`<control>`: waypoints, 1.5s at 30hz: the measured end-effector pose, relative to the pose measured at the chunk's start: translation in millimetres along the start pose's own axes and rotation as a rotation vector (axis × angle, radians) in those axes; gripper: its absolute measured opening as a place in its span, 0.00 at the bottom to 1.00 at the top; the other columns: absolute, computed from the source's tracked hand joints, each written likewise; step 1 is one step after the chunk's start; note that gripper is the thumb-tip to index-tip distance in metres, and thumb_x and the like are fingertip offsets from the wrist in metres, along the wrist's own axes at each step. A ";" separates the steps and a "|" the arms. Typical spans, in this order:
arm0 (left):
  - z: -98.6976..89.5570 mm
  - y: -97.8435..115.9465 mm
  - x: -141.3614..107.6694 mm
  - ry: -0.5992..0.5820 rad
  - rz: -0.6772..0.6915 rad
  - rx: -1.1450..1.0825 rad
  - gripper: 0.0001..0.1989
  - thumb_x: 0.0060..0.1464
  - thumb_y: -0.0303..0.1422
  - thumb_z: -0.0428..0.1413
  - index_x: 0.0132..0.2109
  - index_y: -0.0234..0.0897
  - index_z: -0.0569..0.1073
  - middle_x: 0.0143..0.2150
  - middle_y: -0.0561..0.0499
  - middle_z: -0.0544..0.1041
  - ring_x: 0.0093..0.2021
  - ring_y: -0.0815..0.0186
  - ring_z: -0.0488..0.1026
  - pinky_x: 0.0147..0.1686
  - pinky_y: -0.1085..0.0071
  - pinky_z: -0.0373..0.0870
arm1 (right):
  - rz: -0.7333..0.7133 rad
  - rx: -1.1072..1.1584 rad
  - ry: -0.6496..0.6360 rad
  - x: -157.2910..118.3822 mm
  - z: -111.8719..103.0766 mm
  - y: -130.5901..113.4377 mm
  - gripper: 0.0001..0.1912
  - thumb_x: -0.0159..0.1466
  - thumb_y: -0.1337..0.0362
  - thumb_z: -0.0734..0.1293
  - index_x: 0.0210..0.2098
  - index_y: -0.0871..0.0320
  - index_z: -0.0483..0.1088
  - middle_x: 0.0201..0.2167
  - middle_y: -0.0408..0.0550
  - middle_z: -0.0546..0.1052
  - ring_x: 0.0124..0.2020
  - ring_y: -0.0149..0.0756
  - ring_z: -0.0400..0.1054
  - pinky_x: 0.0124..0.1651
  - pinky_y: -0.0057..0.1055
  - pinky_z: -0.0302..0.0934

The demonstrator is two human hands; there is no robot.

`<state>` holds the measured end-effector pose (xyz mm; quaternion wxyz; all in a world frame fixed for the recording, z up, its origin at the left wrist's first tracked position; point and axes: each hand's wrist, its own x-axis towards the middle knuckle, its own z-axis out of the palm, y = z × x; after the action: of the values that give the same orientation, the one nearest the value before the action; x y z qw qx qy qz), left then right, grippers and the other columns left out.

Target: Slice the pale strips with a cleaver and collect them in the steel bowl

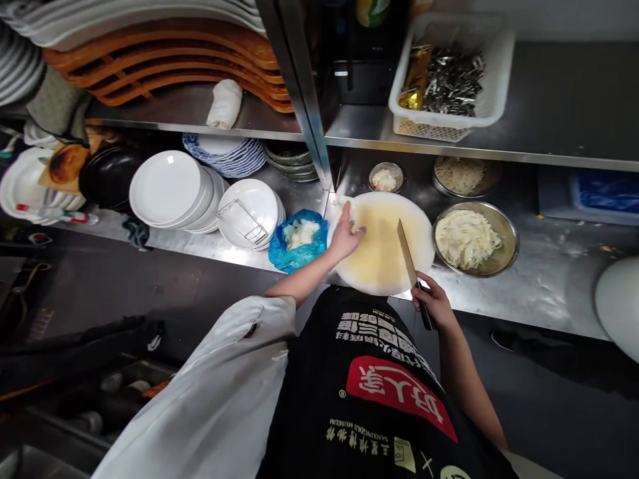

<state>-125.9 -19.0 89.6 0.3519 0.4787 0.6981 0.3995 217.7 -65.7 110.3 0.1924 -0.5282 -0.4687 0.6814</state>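
Left hand (pixel 345 237): over the left part of the cutting board, index finger extended, thumb held apart from it. Pale scrap (pixel 353 211) at the fingertips; cannot tell whether the remaining fingers pinch it.

Right hand (pixel 433 303): fingers wrapped around the dark handle of a kitchen knife (pixel 407 253), at the near right edge of the board. Blade points away from the body and slightly left, over the board's right side.

Cutting board (pixel 377 233): round, white, yellowed in the middle, on the steel counter (pixel 544 266).

Left of board: blue plastic bag (pixel 305 256), open, white pieces inside; then a stack of white plates (pixel 249 203) with a wire rack on top.

Right of board: steel bowl (pixel 510 243) holding thin white slices. Behind it, a second bowl with pale shreds (pixel 459 174). Behind the board, a small bowl with chopped white bits (pixel 384 179).

Upper shelf: white plastic basket (pixel 449 122) of silver and gold packets.
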 end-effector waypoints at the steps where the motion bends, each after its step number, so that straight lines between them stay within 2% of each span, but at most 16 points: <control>1: 30.5 5.2 -0.4 0.016 0.005 0.023 0.46 0.61 0.36 0.58 0.75 0.37 0.39 0.74 0.35 0.53 0.72 0.47 0.54 0.68 0.55 0.58 | -0.001 0.037 -0.010 -0.8 -3.7 -1.2 0.41 0.58 0.51 0.71 0.67 0.56 0.59 0.21 0.34 0.68 0.20 0.31 0.61 0.26 0.31 0.59; 3: 85.9 13.6 1.8 0.021 0.002 0.090 0.48 0.60 0.34 0.57 0.75 0.33 0.35 0.74 0.32 0.50 0.74 0.47 0.49 0.71 0.53 0.52 | 0.005 0.088 -0.036 -3.6 -11.5 -2.8 0.41 0.58 0.52 0.71 0.67 0.56 0.58 0.23 0.35 0.69 0.20 0.30 0.62 0.25 0.30 0.58; 5: 127.7 17.3 9.8 -0.050 0.002 0.182 0.48 0.60 0.33 0.56 0.75 0.34 0.33 0.76 0.33 0.45 0.76 0.46 0.43 0.72 0.46 0.46 | 0.023 0.114 -0.059 -8.5 -20.3 -2.4 0.40 0.58 0.53 0.71 0.67 0.56 0.58 0.24 0.35 0.70 0.20 0.30 0.62 0.25 0.29 0.58; 7: 153.2 16.7 23.5 -0.143 0.022 0.258 0.48 0.59 0.32 0.56 0.76 0.37 0.35 0.77 0.37 0.39 0.76 0.47 0.37 0.72 0.42 0.43 | 0.051 0.122 -0.074 -15.2 -29.9 0.7 0.40 0.58 0.53 0.70 0.66 0.56 0.57 0.25 0.37 0.71 0.21 0.31 0.63 0.25 0.29 0.59; 9: 163.4 14.0 40.1 -0.267 0.069 0.271 0.44 0.56 0.30 0.57 0.75 0.38 0.46 0.77 0.38 0.40 0.76 0.48 0.41 0.72 0.45 0.47 | 0.094 0.109 -0.087 -22.6 -39.2 6.4 0.39 0.59 0.53 0.69 0.66 0.57 0.57 0.26 0.38 0.71 0.22 0.32 0.65 0.25 0.29 0.60; 12: 153.6 8.4 60.4 -0.521 0.162 0.181 0.30 0.57 0.29 0.56 0.67 0.39 0.66 0.72 0.42 0.59 0.71 0.53 0.59 0.68 0.55 0.59 | 0.173 -0.016 -0.084 -31.1 -48.9 16.0 0.35 0.59 0.55 0.67 0.64 0.59 0.60 0.24 0.38 0.71 0.22 0.33 0.66 0.26 0.30 0.61; 13: 144.4 5.7 63.6 -0.558 0.188 0.152 0.26 0.59 0.29 0.53 0.64 0.39 0.70 0.69 0.43 0.65 0.68 0.54 0.64 0.67 0.57 0.62 | 0.192 -0.099 -0.063 -32.9 -50.4 18.3 0.33 0.59 0.56 0.66 0.62 0.60 0.62 0.24 0.38 0.71 0.22 0.33 0.66 0.27 0.30 0.61; 15: 119.0 -2.6 62.4 -0.512 0.212 0.170 0.22 0.62 0.29 0.49 0.61 0.38 0.73 0.64 0.44 0.72 0.63 0.57 0.70 0.64 0.60 0.65 | 0.194 -0.310 0.004 -35.0 -51.5 20.5 0.28 0.61 0.57 0.65 0.59 0.60 0.67 0.25 0.42 0.74 0.24 0.36 0.68 0.30 0.32 0.63; 18: 74.2 -23.9 40.3 -0.431 0.200 0.399 0.23 0.60 0.30 0.52 0.61 0.37 0.72 0.63 0.44 0.72 0.64 0.55 0.68 0.66 0.58 0.63 | 0.123 -0.619 0.094 -37.3 -52.0 20.2 0.23 0.63 0.58 0.64 0.56 0.57 0.72 0.35 0.50 0.80 0.36 0.43 0.74 0.40 0.35 0.66; 20: 50.0 -40.9 15.8 -0.491 0.226 0.541 0.26 0.56 0.29 0.56 0.62 0.37 0.72 0.67 0.44 0.68 0.68 0.53 0.62 0.69 0.56 0.57 | 0.082 -0.777 0.093 -39.0 -53.3 20.3 0.22 0.65 0.58 0.63 0.57 0.55 0.72 0.41 0.52 0.81 0.43 0.47 0.75 0.45 0.36 0.66; 22: 35.7 -55.7 -9.1 -0.533 0.244 0.607 0.29 0.54 0.27 0.57 0.64 0.38 0.70 0.69 0.44 0.64 0.70 0.53 0.59 0.71 0.55 0.54 | 0.070 -0.906 0.063 -39.4 -55.4 21.0 0.23 0.68 0.59 0.61 0.60 0.55 0.71 0.45 0.53 0.81 0.46 0.48 0.75 0.47 0.36 0.65; 26: 34.8 -72.2 -38.3 -0.495 0.166 0.585 0.26 0.57 0.24 0.52 0.62 0.39 0.72 0.62 0.44 0.72 0.65 0.56 0.65 0.68 0.58 0.59 | 0.057 -1.146 0.018 -29.0 -56.8 17.0 0.26 0.70 0.57 0.58 0.66 0.54 0.66 0.50 0.55 0.80 0.48 0.48 0.75 0.49 0.37 0.63; 30: 47.7 -78.0 -43.1 -0.436 0.034 0.439 0.17 0.59 0.26 0.51 0.51 0.39 0.78 0.53 0.47 0.77 0.55 0.59 0.74 0.60 0.63 0.69 | 0.027 -1.278 0.019 -6.1 -53.2 1.4 0.27 0.71 0.58 0.56 0.69 0.53 0.62 0.53 0.55 0.78 0.49 0.47 0.74 0.51 0.38 0.63; 33: 52.0 -80.2 -46.9 -0.393 -0.045 0.405 0.14 0.59 0.28 0.52 0.48 0.39 0.79 0.52 0.46 0.78 0.50 0.60 0.75 0.56 0.66 0.71 | 0.042 -1.308 0.057 9.3 -52.5 -9.6 0.27 0.72 0.59 0.56 0.68 0.53 0.62 0.52 0.56 0.79 0.48 0.47 0.74 0.50 0.38 0.63; 40: 41.1 -86.8 -58.5 -0.370 0.040 0.624 0.08 0.55 0.33 0.59 0.42 0.37 0.78 0.49 0.45 0.74 0.51 0.59 0.72 0.57 0.66 0.69 | 0.029 -1.299 0.085 37.7 -60.9 -17.1 0.26 0.72 0.57 0.55 0.67 0.53 0.64 0.51 0.56 0.79 0.49 0.48 0.73 0.50 0.39 0.63; 45: 37.5 -95.7 -53.3 -0.366 0.061 0.555 0.08 0.54 0.25 0.54 0.39 0.38 0.76 0.42 0.47 0.75 0.45 0.61 0.73 0.50 0.67 0.70 | 0.003 -1.254 0.066 58.3 -60.9 -17.4 0.25 0.72 0.58 0.54 0.65 0.55 0.66 0.52 0.56 0.78 0.50 0.47 0.73 0.50 0.37 0.63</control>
<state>-114.5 -82.6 -6.5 0.3155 0.6407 0.6909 0.1119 247.0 13.5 93.3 -0.1408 -0.5620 -0.7724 0.2605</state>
